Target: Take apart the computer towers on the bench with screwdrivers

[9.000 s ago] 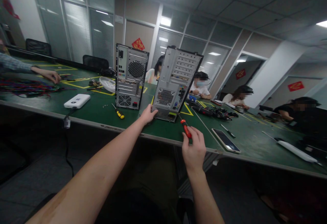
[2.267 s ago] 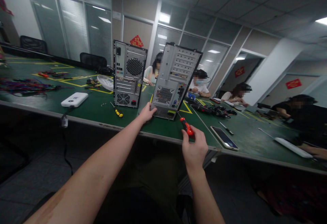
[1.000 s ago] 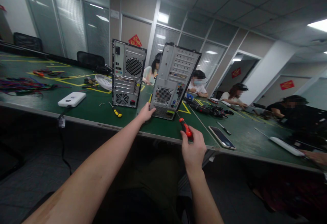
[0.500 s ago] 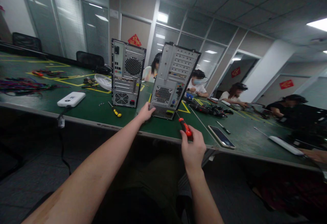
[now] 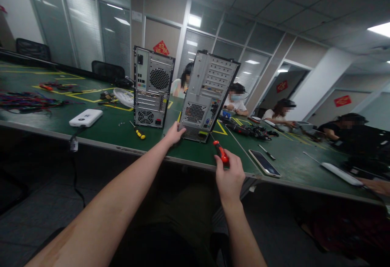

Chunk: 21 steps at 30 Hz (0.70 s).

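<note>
Two computer cases stand upright with their rear panels towards me. On the right-hand computer case (image 5: 197, 92), my left hand (image 5: 174, 134) grips the lower left edge, thumb on the rear panel and the other fingers partly hidden. My right hand (image 5: 230, 172) is closed round the handle of a red and black screwdriver (image 5: 220, 151). Its shaft points up at the lower right edge of the same case; whether the tip touches is too small to tell. The other computer case (image 5: 151, 92) stands just to the left. In front of that one lies a yellow and black screwdriver (image 5: 139, 133).
On the green table (image 5: 191, 153) are a white power bank (image 5: 85, 118), small screws (image 5: 121, 123), a white basket (image 5: 123, 97) and bundled coloured wires (image 5: 30, 102). To the right lie a phone (image 5: 264, 163), a pen-like tool (image 5: 267, 152) and black cables (image 5: 256, 131). Several people sit across the table.
</note>
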Each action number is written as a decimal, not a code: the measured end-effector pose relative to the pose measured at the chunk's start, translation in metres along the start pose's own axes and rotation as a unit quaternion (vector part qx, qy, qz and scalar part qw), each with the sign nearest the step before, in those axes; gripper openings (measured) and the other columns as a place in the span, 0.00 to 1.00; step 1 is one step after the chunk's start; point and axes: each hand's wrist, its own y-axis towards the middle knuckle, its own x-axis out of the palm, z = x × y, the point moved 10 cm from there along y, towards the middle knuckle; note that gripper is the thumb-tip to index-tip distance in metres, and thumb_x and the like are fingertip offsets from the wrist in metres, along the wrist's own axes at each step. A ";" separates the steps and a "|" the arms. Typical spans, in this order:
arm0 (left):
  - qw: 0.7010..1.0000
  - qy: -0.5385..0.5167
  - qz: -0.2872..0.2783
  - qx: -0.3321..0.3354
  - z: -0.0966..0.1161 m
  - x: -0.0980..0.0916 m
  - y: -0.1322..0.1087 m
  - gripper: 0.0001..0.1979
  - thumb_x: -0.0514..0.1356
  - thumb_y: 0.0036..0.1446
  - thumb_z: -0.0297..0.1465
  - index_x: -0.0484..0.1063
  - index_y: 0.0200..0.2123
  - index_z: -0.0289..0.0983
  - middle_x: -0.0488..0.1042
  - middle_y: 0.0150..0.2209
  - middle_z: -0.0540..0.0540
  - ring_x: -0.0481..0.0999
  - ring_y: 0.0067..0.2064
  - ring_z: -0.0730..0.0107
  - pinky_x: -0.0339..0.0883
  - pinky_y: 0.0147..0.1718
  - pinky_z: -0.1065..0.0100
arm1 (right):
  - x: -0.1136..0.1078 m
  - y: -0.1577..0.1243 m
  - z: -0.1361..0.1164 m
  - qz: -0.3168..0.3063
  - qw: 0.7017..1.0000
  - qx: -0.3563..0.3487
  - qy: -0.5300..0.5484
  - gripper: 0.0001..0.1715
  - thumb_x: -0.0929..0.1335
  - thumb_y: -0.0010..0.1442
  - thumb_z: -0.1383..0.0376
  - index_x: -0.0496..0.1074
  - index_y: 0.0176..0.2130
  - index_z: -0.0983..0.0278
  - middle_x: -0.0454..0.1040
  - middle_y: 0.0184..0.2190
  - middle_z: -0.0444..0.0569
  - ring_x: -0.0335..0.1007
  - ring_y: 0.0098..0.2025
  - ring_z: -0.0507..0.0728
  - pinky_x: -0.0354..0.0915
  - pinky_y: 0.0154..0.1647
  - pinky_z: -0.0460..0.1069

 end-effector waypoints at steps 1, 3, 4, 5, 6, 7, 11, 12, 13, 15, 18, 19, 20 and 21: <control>1.000 -0.001 0.000 0.000 0.000 0.000 0.000 0.10 0.64 0.63 0.37 0.67 0.43 0.41 0.79 0.46 0.44 0.78 0.48 0.59 0.69 0.52 0.59 | -0.001 0.000 0.000 0.004 1.000 0.002 -0.001 0.14 0.70 0.70 0.61 0.77 0.53 0.63 0.80 0.45 0.55 0.78 0.47 0.62 0.75 0.52 0.58; 1.000 -0.006 -0.003 -0.002 0.001 0.000 0.000 0.10 0.64 0.63 0.36 0.67 0.43 0.41 0.79 0.47 0.43 0.78 0.49 0.59 0.69 0.53 0.59 | -0.001 0.000 0.001 0.003 1.000 0.001 0.000 0.14 0.70 0.70 0.61 0.77 0.53 0.63 0.80 0.46 0.56 0.78 0.48 0.62 0.74 0.52 0.57; 1.000 -0.009 -0.005 -0.004 0.001 0.001 0.000 0.10 0.63 0.64 0.36 0.67 0.43 0.41 0.79 0.47 0.43 0.78 0.49 0.59 0.69 0.53 0.59 | 0.000 0.000 0.001 -0.001 1.000 -0.003 -0.001 0.13 0.69 0.71 0.62 0.77 0.53 0.63 0.79 0.47 0.57 0.78 0.49 0.62 0.74 0.53 0.58; 1.000 -0.013 -0.007 -0.004 0.001 0.001 0.000 0.09 0.63 0.64 0.36 0.67 0.43 0.41 0.79 0.48 0.43 0.78 0.49 0.59 0.69 0.53 0.59 | 0.002 -0.001 0.000 -0.008 1.000 -0.009 -0.004 0.13 0.67 0.72 0.64 0.77 0.53 0.63 0.79 0.49 0.57 0.77 0.50 0.62 0.74 0.53 0.58; 1.000 -0.014 -0.008 -0.004 0.002 0.001 0.000 0.09 0.63 0.64 0.36 0.67 0.43 0.41 0.79 0.48 0.43 0.78 0.49 0.59 0.68 0.53 0.59 | 0.004 -0.001 0.000 -0.017 1.000 -0.017 -0.008 0.14 0.66 0.72 0.66 0.77 0.53 0.63 0.79 0.51 0.58 0.76 0.52 0.63 0.73 0.54 0.59; 1.000 -0.013 -0.008 -0.004 0.002 0.001 0.000 0.09 0.64 0.64 0.35 0.67 0.43 0.41 0.80 0.48 0.43 0.78 0.49 0.60 0.68 0.53 0.59 | 0.005 -0.001 -0.001 -0.024 0.999 -0.024 -0.012 0.15 0.64 0.72 0.68 0.78 0.53 0.62 0.78 0.53 0.58 0.75 0.53 0.63 0.72 0.55 0.60; 1.000 0.015 0.004 0.001 0.001 0.000 0.002 0.09 0.64 0.63 0.35 0.66 0.42 0.40 0.79 0.45 0.43 0.78 0.47 0.60 0.68 0.53 0.60 | 0.007 -0.001 -0.004 -0.039 0.999 -0.028 -0.010 0.16 0.64 0.71 0.69 0.78 0.52 0.60 0.78 0.54 0.57 0.74 0.53 0.63 0.72 0.56 0.60; 1.000 0.021 0.005 0.001 0.001 0.000 0.002 0.09 0.64 0.63 0.35 0.66 0.42 0.40 0.79 0.45 0.44 0.78 0.47 0.60 0.68 0.52 0.60 | 0.007 0.000 -0.004 -0.038 0.999 -0.020 -0.004 0.15 0.65 0.71 0.67 0.78 0.52 0.61 0.78 0.52 0.57 0.75 0.52 0.63 0.72 0.55 0.60; 1.000 0.024 0.006 0.001 0.001 0.000 0.002 0.09 0.64 0.64 0.35 0.66 0.42 0.40 0.79 0.45 0.44 0.78 0.47 0.60 0.69 0.51 0.60 | 0.006 0.001 -0.004 -0.037 0.999 -0.010 0.000 0.13 0.66 0.71 0.66 0.78 0.52 0.61 0.78 0.51 0.57 0.76 0.51 0.63 0.73 0.54 0.59; 1.000 0.026 0.007 -0.002 -0.001 0.000 0.002 0.10 0.63 0.64 0.36 0.67 0.43 0.40 0.79 0.45 0.44 0.78 0.46 0.59 0.69 0.50 0.60 | 0.004 0.004 -0.003 -0.030 1.000 0.008 0.002 0.13 0.69 0.70 0.61 0.78 0.51 0.62 0.78 0.46 0.55 0.77 0.47 0.63 0.73 0.50 0.58; 1.000 0.019 0.008 -0.002 -0.001 0.000 0.002 0.10 0.64 0.63 0.36 0.67 0.43 0.40 0.79 0.45 0.44 0.78 0.47 0.59 0.69 0.50 0.59 | 0.001 0.010 -0.004 -0.021 1.000 0.021 -0.006 0.13 0.70 0.70 0.58 0.77 0.50 0.62 0.78 0.44 0.54 0.77 0.45 0.63 0.73 0.49 0.57; 1.000 0.014 0.006 -0.001 -0.002 0.001 0.002 0.10 0.64 0.63 0.36 0.67 0.43 0.41 0.79 0.45 0.43 0.78 0.47 0.58 0.69 0.51 0.59 | 0.000 0.012 -0.004 -0.024 0.999 0.023 -0.008 0.13 0.69 0.70 0.58 0.77 0.50 0.62 0.78 0.44 0.55 0.77 0.45 0.63 0.73 0.49 0.57; 1.000 0.008 0.003 -0.001 -0.002 0.002 0.002 0.10 0.63 0.64 0.36 0.66 0.43 0.41 0.79 0.45 0.43 0.78 0.47 0.58 0.69 0.52 0.58 | 0.001 0.015 -0.005 -0.030 0.999 0.025 -0.011 0.13 0.68 0.70 0.58 0.77 0.49 0.62 0.77 0.44 0.55 0.76 0.45 0.63 0.72 0.49 0.57; 1.000 0.001 0.000 -0.002 -0.003 0.002 0.003 0.10 0.63 0.64 0.36 0.66 0.43 0.41 0.79 0.46 0.43 0.78 0.47 0.58 0.69 0.52 0.58 | 0.002 0.017 -0.006 -0.040 0.999 0.028 -0.014 0.13 0.68 0.70 0.59 0.76 0.49 0.62 0.77 0.44 0.55 0.76 0.45 0.63 0.72 0.48 0.57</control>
